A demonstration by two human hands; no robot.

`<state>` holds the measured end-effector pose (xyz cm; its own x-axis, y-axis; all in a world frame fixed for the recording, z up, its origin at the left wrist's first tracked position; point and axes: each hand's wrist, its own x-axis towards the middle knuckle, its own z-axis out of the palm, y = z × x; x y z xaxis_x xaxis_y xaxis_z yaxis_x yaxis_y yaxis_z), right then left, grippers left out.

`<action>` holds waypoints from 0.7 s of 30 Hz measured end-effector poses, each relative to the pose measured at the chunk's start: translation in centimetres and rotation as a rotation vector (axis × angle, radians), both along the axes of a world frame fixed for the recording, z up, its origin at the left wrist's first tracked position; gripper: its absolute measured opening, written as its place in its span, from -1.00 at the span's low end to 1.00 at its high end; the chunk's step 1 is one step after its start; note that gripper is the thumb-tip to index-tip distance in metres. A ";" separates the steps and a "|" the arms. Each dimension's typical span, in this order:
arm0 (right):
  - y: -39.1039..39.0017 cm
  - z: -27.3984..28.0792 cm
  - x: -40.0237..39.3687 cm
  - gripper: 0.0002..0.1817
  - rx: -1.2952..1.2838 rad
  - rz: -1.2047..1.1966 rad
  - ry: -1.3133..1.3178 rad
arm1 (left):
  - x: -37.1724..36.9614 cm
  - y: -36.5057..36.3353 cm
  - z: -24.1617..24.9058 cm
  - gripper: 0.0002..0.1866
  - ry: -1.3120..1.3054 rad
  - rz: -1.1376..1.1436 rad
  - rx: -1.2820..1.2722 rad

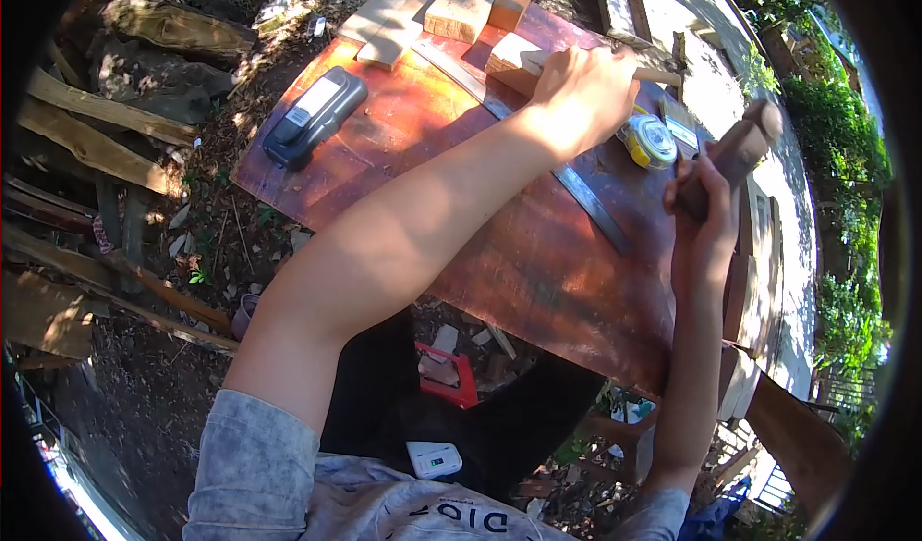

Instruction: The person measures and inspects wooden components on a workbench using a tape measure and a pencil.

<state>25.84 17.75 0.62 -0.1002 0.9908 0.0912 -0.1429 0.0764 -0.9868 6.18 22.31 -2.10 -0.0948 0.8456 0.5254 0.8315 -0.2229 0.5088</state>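
My left hand (pixel 588 97) is closed over the far side of the reddish board, beside a short wooden block (pixel 514 63). Its fingers are curled, and what they grip is hidden. A thin wooden stick (pixel 658 77) shows just past that hand. In my right hand (pixel 709 193), raised at the board's right edge, is a dark brown wooden piece with a rounded end (pixel 735 157). A yellow and clear tape measure (pixel 650 141) lies between both hands. Under my left forearm a long metal ruler (pixel 591 203) runs diagonally across the board.
The reddish board (pixel 567 296) serves as the work surface. On it are a black device with a pale label (pixel 317 113) and several wood pieces (pixel 466 8) at the far edge. Rough planks (pixel 106 109) lie left. A red frame-shaped object (pixel 461 378) is below.
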 end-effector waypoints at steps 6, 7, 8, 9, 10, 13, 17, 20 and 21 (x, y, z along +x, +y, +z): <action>-0.9 1.3 -0.6 -0.68 0.063 0.101 -0.134 | -0.6 0.6 -0.6 -0.77 0.027 0.006 0.016; -0.7 1.2 -0.3 -0.68 0.033 0.067 -0.084 | -0.6 0.4 -0.5 -0.77 0.010 -0.002 0.021; -0.6 0.7 -0.4 -0.68 0.034 0.081 -0.085 | -0.7 0.2 -0.4 -0.77 0.020 0.015 0.015; -0.8 0.3 -0.9 -0.67 0.035 0.090 -0.084 | -0.7 0.1 -0.4 -0.77 0.033 0.026 0.009; -1.2 0.3 -1.3 -0.67 0.034 0.093 -0.083 | -0.5 0.1 -0.3 -0.77 0.046 0.031 0.002; -2.3 0.7 -1.7 -0.68 -0.047 0.207 -0.272 | -0.9 0.2 -0.5 -0.77 0.020 0.011 0.032; -0.8 0.5 -0.5 -0.70 0.049 0.075 -0.007 | -0.9 -0.2 -0.4 -0.74 0.030 0.020 0.020; -1.3 -0.3 -1.2 -0.72 0.005 0.081 -0.033 | -0.8 -0.5 0.0 -0.74 0.015 0.031 -0.031; -1.7 0.5 -1.5 -0.71 -0.039 0.154 -0.207 | -0.8 -0.4 0.0 -0.74 0.008 0.020 -0.029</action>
<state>24.32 16.08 1.08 -0.2626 0.9648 0.0153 0.0555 0.0309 -0.9980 5.33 21.96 -2.09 -0.1080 0.8584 0.5015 0.8398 -0.1912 0.5082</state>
